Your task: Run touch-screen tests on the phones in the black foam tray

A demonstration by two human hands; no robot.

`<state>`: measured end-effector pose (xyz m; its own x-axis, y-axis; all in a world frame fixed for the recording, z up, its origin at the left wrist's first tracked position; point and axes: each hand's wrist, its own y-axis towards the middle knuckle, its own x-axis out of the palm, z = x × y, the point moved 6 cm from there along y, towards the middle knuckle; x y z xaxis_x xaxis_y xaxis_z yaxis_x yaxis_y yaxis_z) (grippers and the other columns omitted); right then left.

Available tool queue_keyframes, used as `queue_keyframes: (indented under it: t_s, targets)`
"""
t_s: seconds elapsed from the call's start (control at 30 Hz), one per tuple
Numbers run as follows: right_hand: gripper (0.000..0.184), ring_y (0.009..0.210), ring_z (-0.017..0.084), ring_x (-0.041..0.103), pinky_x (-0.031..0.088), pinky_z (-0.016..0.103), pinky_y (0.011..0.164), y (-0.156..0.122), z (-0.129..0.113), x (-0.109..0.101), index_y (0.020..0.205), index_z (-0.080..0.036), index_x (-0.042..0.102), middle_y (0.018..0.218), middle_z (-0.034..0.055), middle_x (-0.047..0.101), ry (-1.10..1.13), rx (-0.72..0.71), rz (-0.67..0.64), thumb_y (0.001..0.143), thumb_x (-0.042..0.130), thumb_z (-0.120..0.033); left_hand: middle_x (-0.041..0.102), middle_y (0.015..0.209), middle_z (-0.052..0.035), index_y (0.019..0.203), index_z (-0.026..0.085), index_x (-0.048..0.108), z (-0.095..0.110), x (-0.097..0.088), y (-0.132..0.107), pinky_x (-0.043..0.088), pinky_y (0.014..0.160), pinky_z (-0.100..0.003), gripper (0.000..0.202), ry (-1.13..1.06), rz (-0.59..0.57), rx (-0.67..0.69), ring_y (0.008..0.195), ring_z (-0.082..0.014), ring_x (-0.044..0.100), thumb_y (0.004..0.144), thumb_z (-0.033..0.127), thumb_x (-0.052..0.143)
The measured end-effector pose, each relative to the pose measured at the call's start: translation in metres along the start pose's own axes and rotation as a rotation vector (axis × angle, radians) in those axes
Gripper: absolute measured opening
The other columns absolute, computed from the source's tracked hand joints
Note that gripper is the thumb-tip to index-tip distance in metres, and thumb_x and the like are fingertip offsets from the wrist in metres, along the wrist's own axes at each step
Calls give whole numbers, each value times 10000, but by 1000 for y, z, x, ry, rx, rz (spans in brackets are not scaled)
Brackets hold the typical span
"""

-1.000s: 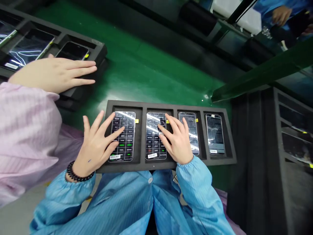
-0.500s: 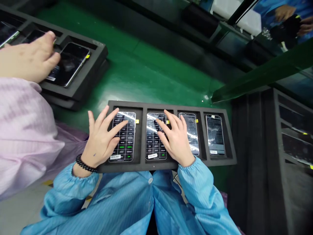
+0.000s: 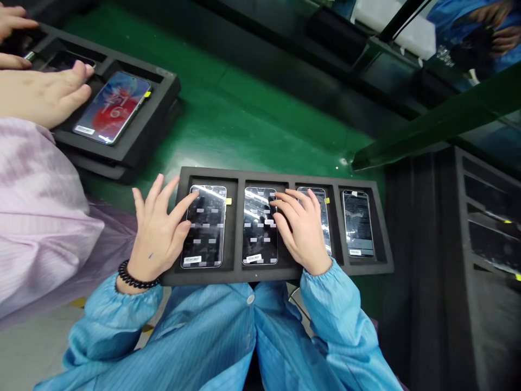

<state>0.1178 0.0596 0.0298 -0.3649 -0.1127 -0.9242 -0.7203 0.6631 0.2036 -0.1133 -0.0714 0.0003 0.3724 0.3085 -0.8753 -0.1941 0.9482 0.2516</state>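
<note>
A black foam tray (image 3: 240, 276) lies in front of me with smartphones in its compartments. My left hand (image 3: 160, 231) is open, its index fingertip over the upper left of the leftmost smartphone (image 3: 205, 239), whose dark screen shows scattered grey blocks. My right hand (image 3: 301, 228), fingers spread, has its fingertips at the right edge of the second smartphone (image 3: 256, 233), which shows similar blocks. Partly covered by that hand is the third smartphone (image 3: 325, 217). The rightmost smartphone (image 3: 358, 225) shows lines of text and is untouched. Yellow tabs stick out beside some phones.
At the upper left, a co-worker's hand (image 3: 49, 92) reaches over another foam tray (image 3: 142, 146) holding a lit phone (image 3: 114, 108). Stacked foam trays (image 3: 443, 217) stand on the right. A green bar (image 3: 439, 119) crosses the green table (image 3: 244, 108).
Both phone screens under my hands switched from text grids to scattered blocks. My left hand moved left, my right hand slightly right. The co-worker's nearby phone lit up in colour.
</note>
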Motion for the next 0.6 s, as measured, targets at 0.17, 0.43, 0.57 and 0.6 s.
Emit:
queue_keyframes:
  t_s: [0.17, 0.43, 0.57, 0.6]
  targets:
    - [333, 1373, 297, 499, 201, 641, 1265, 12, -15, 12, 1326, -165, 544, 1298, 93, 703, 49, -100, -128, 1052, 400, -287, 227, 1693, -58, 1571, 408, 310, 0, 3, -2, 75, 1207, -801, 547, -2, -3, 21, 1586, -378, 138, 1036, 293, 318]
    - [351, 1406, 312, 470, 221, 669, 1255, 18, -22, 20, 1357, -158, 517, 1364, 96, 668, 36, -131, -160, 1051, 390, -273, 207, 1701, -58, 1522, 339, 438, 6, -2, 5, 53, 1238, -761, 499, 17, 7, 23, 1590, -372, 123, 1047, 368, 287]
    - [288, 1390, 301, 484, 220, 656, 1259, 11, -15, 8, 1272, -191, 555, 1399, 81, 647, 29, -80, -55, 1048, 397, -280, 253, 1684, -111, 1456, 238, 539, 5, -2, 10, 36, 1246, -739, 504, 64, 5, -32, 1584, -392, 132, 1044, 413, 307]
    - [281, 1392, 299, 481, 218, 653, 1260, 10, -14, 9, 1258, -193, 559, 1413, 79, 638, 26, -75, -47, 1049, 392, -278, 268, 1678, -124, 1439, 217, 557, 4, -2, 10, 31, 1243, -741, 505, 80, -2, -51, 1581, -401, 135, 1043, 412, 312]
